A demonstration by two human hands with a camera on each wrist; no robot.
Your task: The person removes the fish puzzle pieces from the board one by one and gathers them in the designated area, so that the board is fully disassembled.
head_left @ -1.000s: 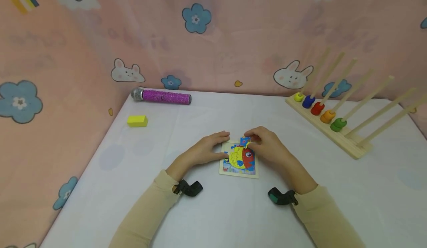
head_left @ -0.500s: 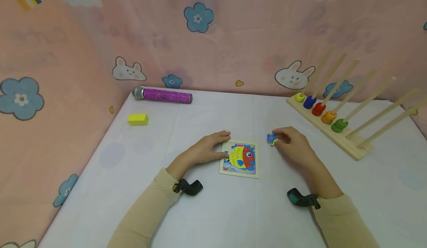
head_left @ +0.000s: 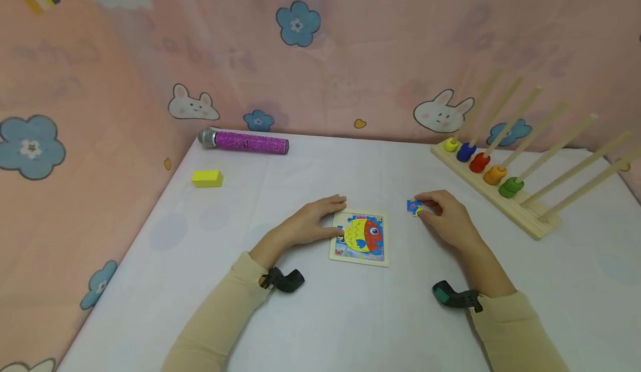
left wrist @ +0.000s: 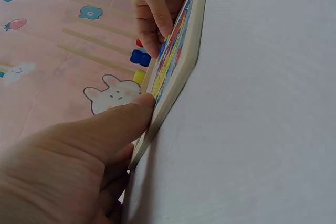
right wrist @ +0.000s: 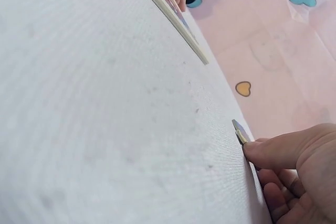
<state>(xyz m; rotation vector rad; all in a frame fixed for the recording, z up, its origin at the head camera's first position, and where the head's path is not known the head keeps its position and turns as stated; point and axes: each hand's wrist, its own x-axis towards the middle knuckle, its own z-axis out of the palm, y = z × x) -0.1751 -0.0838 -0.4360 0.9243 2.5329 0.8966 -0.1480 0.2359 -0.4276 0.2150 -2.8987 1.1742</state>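
Note:
A small square jigsaw puzzle with a fish picture lies in a pale wooden frame at the middle of the table. My left hand rests at the frame's upper left corner, fingers extended, with the thumb over its edge in the left wrist view. To the right of the frame, my right hand pinches a blue puzzle piece with a bit of yellow between thumb and fingertips. The right wrist view has this thin puzzle piece edge-on, close over the white cloth.
A wooden peg rack with coloured beads stands at the back right. At the back left lie a purple glitter microphone and a yellow block. A pink patterned curtain hangs behind the table.
My right hand has carried the puzzle piece from the puzzle's top edge out to the right, then barely moved over the last half second. The left hand has stayed at the frame.

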